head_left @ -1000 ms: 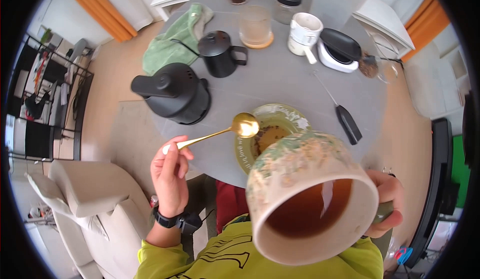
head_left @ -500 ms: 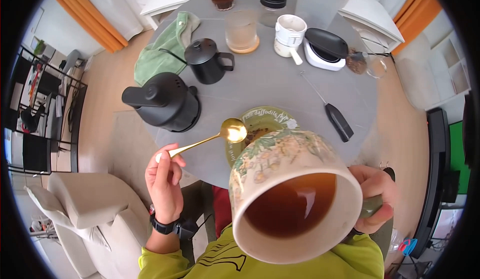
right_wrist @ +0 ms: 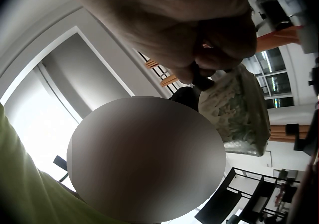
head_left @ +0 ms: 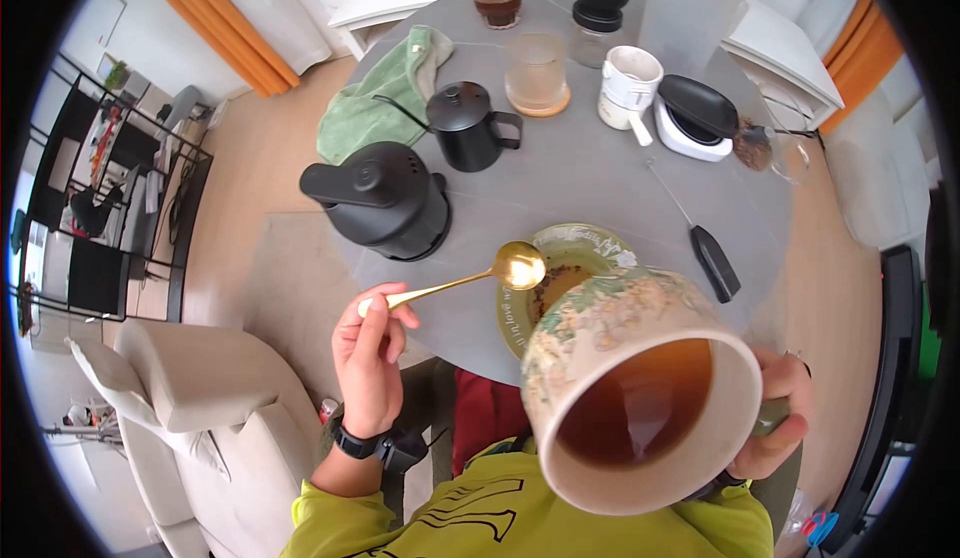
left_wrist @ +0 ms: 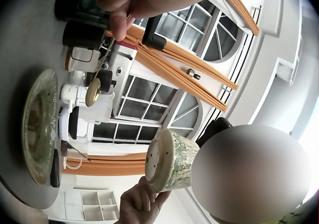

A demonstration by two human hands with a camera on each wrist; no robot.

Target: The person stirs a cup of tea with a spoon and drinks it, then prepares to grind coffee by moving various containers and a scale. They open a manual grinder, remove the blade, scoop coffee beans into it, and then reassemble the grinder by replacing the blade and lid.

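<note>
A gold spoon [head_left: 520,265] is pinched by its pale handle end between the thumb and fingers of my left hand [head_left: 372,373]. Its bowl hangs over the left part of a green plate [head_left: 512,308] with dark bits in the middle. My right hand [head_left: 785,423] grips the green handle of a large flowered mug [head_left: 620,308]. The mug is lifted close to me and tilted my way, with brown liquid inside. In the left wrist view, the mug's underside [left_wrist: 155,159] shows near a blurred face. The right wrist view shows its flowered side [right_wrist: 237,109] below my fingers.
Behind the plate stand a black kettle [head_left: 385,198], a black spouted pot [head_left: 465,128] and a green cloth [head_left: 385,108]. A black handheld frother [head_left: 714,263] lies right. Farther back are a glass [head_left: 536,68], a white cup [head_left: 628,83] and a scale [head_left: 692,143].
The head view swings one way and back, so the whole scene shifts in the frame. Both hands keep their holds, and the mug stays tilted near me.
</note>
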